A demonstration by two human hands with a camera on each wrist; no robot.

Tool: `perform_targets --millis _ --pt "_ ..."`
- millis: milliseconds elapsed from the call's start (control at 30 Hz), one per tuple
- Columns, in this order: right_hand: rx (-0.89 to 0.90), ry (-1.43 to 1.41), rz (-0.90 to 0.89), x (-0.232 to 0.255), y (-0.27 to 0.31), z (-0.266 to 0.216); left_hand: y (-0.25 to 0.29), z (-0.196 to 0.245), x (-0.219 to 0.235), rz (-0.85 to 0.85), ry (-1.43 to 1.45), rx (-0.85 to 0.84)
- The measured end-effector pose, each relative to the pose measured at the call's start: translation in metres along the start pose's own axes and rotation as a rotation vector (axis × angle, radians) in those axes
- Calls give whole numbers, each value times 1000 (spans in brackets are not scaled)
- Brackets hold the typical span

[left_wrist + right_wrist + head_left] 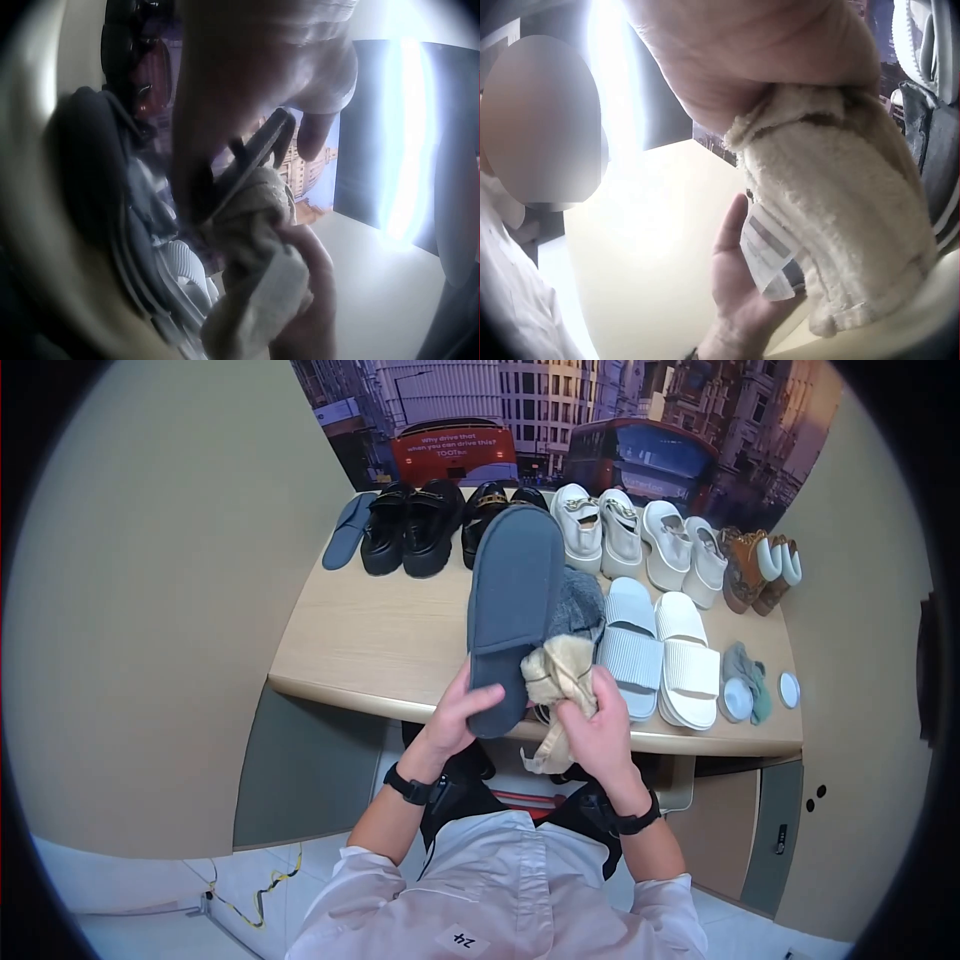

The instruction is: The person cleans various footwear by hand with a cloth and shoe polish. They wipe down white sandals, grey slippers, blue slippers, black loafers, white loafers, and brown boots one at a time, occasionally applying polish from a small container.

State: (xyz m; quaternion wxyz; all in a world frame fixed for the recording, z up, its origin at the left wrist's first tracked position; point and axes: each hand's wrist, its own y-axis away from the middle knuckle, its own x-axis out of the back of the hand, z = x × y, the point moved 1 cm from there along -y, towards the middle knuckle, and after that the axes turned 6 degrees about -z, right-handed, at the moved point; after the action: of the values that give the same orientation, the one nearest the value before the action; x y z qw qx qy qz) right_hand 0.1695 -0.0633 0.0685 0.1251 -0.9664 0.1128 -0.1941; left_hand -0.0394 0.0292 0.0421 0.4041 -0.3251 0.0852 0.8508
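In the head view my left hand grips a dark grey slipper by its lower end, thumb across the top. The slipper is raised over the table's front edge with its long, flat face towards the camera. Beside it, my right hand holds a bunched cream cloth that overlaps the slipper's side; its lower part hangs down. The right wrist view shows the cloth's fluffy surface under the right hand and a white tag. In the left wrist view the slipper's edge shows beneath the left hand.
Along the back of the table stand a blue-grey slipper, black shoes, white shoes and brown boots. Pale blue slides, white slides and a grey-green cloth lie at the right.
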Motion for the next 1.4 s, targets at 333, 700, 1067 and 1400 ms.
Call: perform_targets --millis 333,700,1067,1400 --pt "83 75 1 50 2 -12 -19 -8 5 -72 -50 144" --pt "397 233 96 43 -68 -56 -22 -10 -21 -302 150 18" --pt "273 187 -85 22 13 -42 -28 -33 -21 -297 317 -62" --pt "348 225 244 115 -67 -64 -29 -30 -45 -194 46 140"
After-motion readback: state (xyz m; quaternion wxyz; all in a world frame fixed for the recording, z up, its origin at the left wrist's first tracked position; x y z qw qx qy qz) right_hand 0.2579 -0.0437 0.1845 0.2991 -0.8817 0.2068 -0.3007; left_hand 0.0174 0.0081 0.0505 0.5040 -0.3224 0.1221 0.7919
